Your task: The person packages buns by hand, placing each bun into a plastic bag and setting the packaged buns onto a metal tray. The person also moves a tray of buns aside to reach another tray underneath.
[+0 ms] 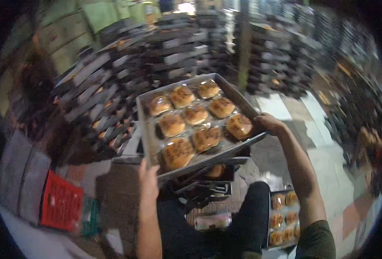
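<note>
A metal tray (152,146) with several plastic-wrapped buns (195,114) is held up, tilted, in front of me. My left hand (148,175) grips its near left corner, fingers closed round the rim. At the right side, my right hand (269,124) is closed on the tray's edge, close to a wrapped bun (239,126). Beneath the held tray are more dark trays (217,187), partly hidden by it. Another tray of wrapped buns (284,219) lies low beside my right leg.
Tall stacks of trays (173,52) stand across the back, with more stacks (281,60) behind a post (244,47). A red crate (62,202) and a green crate (90,215) sit at the lower left. The tiled floor (325,166) shows at the right.
</note>
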`<state>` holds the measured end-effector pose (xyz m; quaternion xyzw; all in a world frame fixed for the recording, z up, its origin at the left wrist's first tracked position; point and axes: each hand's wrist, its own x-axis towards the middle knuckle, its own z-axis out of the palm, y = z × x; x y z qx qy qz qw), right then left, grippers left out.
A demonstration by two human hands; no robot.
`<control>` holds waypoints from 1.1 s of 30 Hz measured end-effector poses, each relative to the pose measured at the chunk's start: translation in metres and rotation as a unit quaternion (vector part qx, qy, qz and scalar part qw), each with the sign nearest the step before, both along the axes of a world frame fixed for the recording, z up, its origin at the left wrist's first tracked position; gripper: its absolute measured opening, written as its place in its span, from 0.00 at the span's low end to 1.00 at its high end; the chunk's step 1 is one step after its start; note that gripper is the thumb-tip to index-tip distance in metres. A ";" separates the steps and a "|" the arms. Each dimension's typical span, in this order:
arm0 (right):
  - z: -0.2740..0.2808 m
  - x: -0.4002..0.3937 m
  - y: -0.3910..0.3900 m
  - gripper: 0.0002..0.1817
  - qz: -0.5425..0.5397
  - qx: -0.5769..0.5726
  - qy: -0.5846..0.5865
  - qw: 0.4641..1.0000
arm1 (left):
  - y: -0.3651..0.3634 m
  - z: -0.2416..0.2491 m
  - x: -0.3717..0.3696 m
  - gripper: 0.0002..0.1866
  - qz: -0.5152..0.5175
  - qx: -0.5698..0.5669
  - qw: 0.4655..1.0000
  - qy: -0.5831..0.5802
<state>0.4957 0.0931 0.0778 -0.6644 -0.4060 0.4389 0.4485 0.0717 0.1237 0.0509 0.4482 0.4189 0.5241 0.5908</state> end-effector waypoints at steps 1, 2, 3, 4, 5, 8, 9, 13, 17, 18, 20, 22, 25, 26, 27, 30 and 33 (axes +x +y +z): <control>-0.003 -0.010 -0.034 0.18 -0.019 0.016 0.024 0.999 | -0.006 -0.015 -0.009 0.29 0.004 -0.003 1.000 -0.016; -0.002 -0.022 -0.074 0.20 -0.044 0.032 0.049 0.997 | -0.021 -0.014 -0.014 0.29 0.010 -0.017 1.000 0.010; 0.003 -0.038 -0.116 0.24 -0.074 0.040 0.077 0.994 | -0.040 -0.016 -0.017 0.29 0.034 -0.024 0.998 0.057; -0.018 -0.034 -0.154 0.25 -0.114 0.033 0.094 0.988 | -0.061 -0.002 -0.013 0.28 -0.056 0.020 0.997 0.042; -0.036 -0.037 -0.196 0.25 -0.149 0.048 0.103 0.982 | -0.080 0.000 -0.006 0.27 -0.049 0.023 0.996 0.067; -0.079 -0.061 -0.319 0.27 -0.311 0.069 0.047 0.947 | -0.116 -0.012 0.016 0.24 -0.059 -0.014 0.992 0.111; -0.070 -0.077 -0.356 0.26 -0.385 0.031 0.115 0.915 | -0.121 -0.010 0.032 0.23 -0.116 -0.007 0.984 0.134; -0.135 -0.113 -0.485 0.20 -0.540 0.103 0.121 0.827 | -0.141 -0.026 0.121 0.20 -0.306 0.106 0.940 0.107; -0.205 -0.101 -0.593 0.19 -0.641 0.080 0.049 0.762 | -0.160 -0.024 0.213 0.27 -0.530 0.134 0.829 0.120; -0.233 -0.088 -0.628 0.20 -0.637 0.058 0.004 0.769 | -0.174 -0.035 0.233 0.30 -0.560 0.059 0.824 0.071; -0.206 -0.091 -0.620 0.19 -0.649 0.084 0.057 0.754 | -0.197 -0.089 0.268 0.28 -0.569 -0.028 0.816 0.093; -0.257 -0.067 -0.666 0.19 -0.648 0.109 0.042 0.753 | -0.228 -0.117 0.291 0.18 -0.570 0.010 0.796 0.204; -0.279 -0.058 -0.679 0.17 -0.642 0.033 0.002 0.766 | -0.260 -0.204 0.315 0.28 -0.593 -0.068 0.718 0.357; -0.295 -0.047 -0.682 0.15 -0.643 -0.009 -0.041 0.765 | -0.265 -0.239 0.323 0.28 -0.591 -0.070 0.719 0.359; -0.320 -0.038 -0.689 0.17 -0.647 0.007 -0.014 0.762 | -0.267 -0.294 0.326 0.28 -0.582 -0.084 0.708 0.391; -0.340 -0.025 -0.678 0.17 -0.635 0.027 -0.003 0.772 | -0.270 -0.346 0.321 0.29 -0.580 -0.099 0.677 0.442; -0.353 -0.011 -0.681 0.16 -0.605 -0.079 0.026 0.792 | -0.283 -0.289 0.324 0.25 -0.612 -0.047 0.624 0.483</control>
